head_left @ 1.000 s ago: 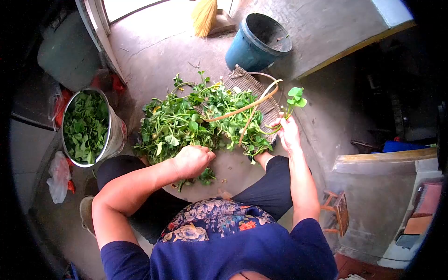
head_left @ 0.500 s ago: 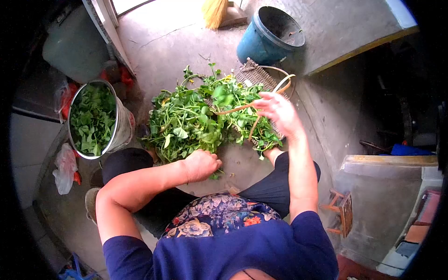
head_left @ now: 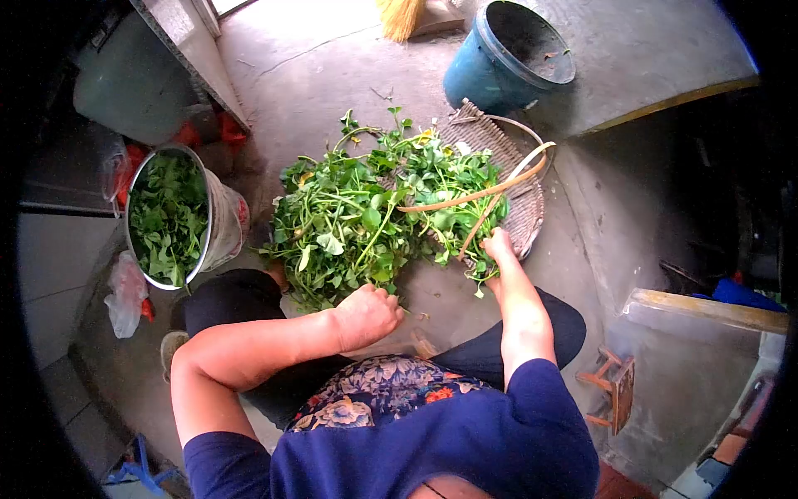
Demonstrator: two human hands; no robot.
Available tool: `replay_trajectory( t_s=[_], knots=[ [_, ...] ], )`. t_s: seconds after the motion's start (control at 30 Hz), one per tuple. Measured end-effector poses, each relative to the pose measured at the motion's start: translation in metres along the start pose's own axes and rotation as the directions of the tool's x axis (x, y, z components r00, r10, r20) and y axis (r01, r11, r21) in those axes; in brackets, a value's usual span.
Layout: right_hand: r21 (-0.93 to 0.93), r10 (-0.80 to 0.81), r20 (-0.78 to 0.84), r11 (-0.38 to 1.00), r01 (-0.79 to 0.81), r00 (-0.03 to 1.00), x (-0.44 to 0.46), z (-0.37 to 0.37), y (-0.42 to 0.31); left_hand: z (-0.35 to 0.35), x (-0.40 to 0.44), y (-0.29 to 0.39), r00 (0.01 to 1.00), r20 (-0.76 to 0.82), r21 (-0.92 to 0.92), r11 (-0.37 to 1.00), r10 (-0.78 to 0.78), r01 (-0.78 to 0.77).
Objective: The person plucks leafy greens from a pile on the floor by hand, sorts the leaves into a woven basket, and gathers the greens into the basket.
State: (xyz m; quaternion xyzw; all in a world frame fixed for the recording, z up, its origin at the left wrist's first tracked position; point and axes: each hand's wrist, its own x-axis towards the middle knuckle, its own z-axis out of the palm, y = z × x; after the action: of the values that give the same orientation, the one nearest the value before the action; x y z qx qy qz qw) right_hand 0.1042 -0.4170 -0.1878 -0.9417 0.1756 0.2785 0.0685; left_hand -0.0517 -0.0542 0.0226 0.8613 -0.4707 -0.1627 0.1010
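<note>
Leafy green stems (head_left: pixel 341 224) lie in a heap on the floor and spread onto a flat woven basket (head_left: pixel 519 200) with a curved handle (head_left: pixel 499 190). My left hand (head_left: pixel 368 318) is closed at the near edge of the heap; what it holds, if anything, is hidden. On the right, my right hand (head_left: pixel 499 245) reaches down among the leaves at the basket's near edge, its fingertips partly hidden by greens. To the left stands a metal-rimmed bucket (head_left: pixel 226 218) full of green leaves (head_left: pixel 169 212).
A blue bucket (head_left: pixel 478 76) stands behind the basket, with a straw broom (head_left: pixel 401 18) and dustpan farther back. A small wooden stool (head_left: pixel 619 391) is at the right. Plastic bags (head_left: pixel 126 295) lie beside the leaf-filled bucket.
My right hand held up a leafy sprig, moved left over the heap without it, then came down to the leaves at the basket. My left hand stays closed near the heap. The view has shifted.
</note>
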Motion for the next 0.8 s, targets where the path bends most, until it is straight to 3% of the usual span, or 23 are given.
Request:
replay_trajectory(
  t_s=[0.07,0.17,0.23,0.47,0.57,0.63,0.67,0.73,0.8],
  knots=[
    [-0.049,-0.057,0.036,0.997,0.059,0.998,-0.023,-0.019,-0.009,-0.006,0.001,-0.002,1.000,0.018,-0.003,1.000,0.009,-0.009],
    [-0.001,-0.264,-0.161,0.964,0.267,0.951,-0.034,-0.058,-0.004,-0.005,0.005,-0.002,1.000,-0.014,0.026,1.000,0.007,-0.006],
    [0.008,-0.486,-0.329,0.856,0.517,0.810,-0.037,-0.087,0.009,-0.006,0.006,-0.002,1.000,-0.008,0.038,0.999,0.005,-0.005],
    [0.105,-0.390,-0.640,0.809,0.578,0.662,-0.153,-0.180,0.039,-0.016,-0.003,-0.001,0.999,0.016,0.062,0.997,-0.042,0.041],
    [0.550,-0.237,-0.501,0.655,0.518,0.832,-0.191,-0.183,0.044,-0.016,-0.005,-0.012,0.992,-0.063,0.070,0.991,-0.112,0.116],
    [0.666,-0.283,-0.430,0.542,0.513,0.857,-0.217,-0.179,0.023,-0.019,-0.005,-0.020,0.963,-0.189,-0.042,0.981,-0.192,0.188],
    [0.747,-0.285,-0.375,0.470,0.470,0.882,-0.227,-0.174,0.011,-0.016,-0.004,-0.025,0.931,-0.284,-0.137,0.970,-0.231,0.199],
    [0.865,-0.365,-0.247,0.334,0.374,0.897,-0.233,-0.158,-0.007,-0.035,-0.003,-0.028,0.899,-0.261,-0.363,0.899,-0.350,0.245],
    [0.933,-0.504,-0.154,0.209,0.292,0.850,-0.230,-0.135,-0.025,-0.039,-0.002,-0.034,0.838,-0.251,-0.606,0.753,-0.485,0.254]
  ],
)
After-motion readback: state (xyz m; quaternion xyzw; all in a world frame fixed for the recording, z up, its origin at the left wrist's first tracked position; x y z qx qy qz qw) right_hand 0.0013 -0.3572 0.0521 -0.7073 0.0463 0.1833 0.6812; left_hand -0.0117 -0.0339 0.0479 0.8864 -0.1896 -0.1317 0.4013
